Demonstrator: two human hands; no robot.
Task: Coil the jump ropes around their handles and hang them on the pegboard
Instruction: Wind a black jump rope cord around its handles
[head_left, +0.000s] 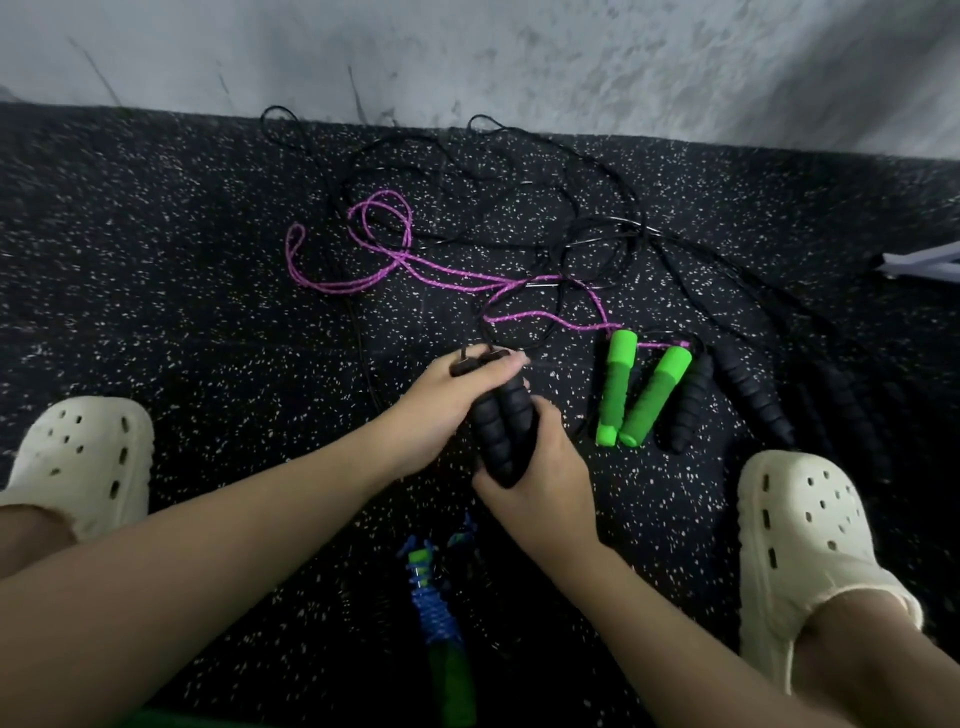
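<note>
Two black ribbed jump-rope handles (503, 427) lie side by side between my hands, just above the floor. My left hand (451, 410) grips their upper ends, where the black cord (363, 332) leaves them. My right hand (540, 470) grips their lower ends from the right. The cord runs off in loose loops over the floor toward the wall. To the right lie two green handles (636, 397) with a purple rope (395, 260), and beside them another pair of black handles (727, 405).
The floor is black speckled rubber (182, 312), ending at a grey wall (467, 57). My feet in cream clogs stand at the left (83, 462) and right (800, 551). A blue and green coiled rope (439, 623) lies between my forearms. A white object (924, 262) pokes in at the right edge.
</note>
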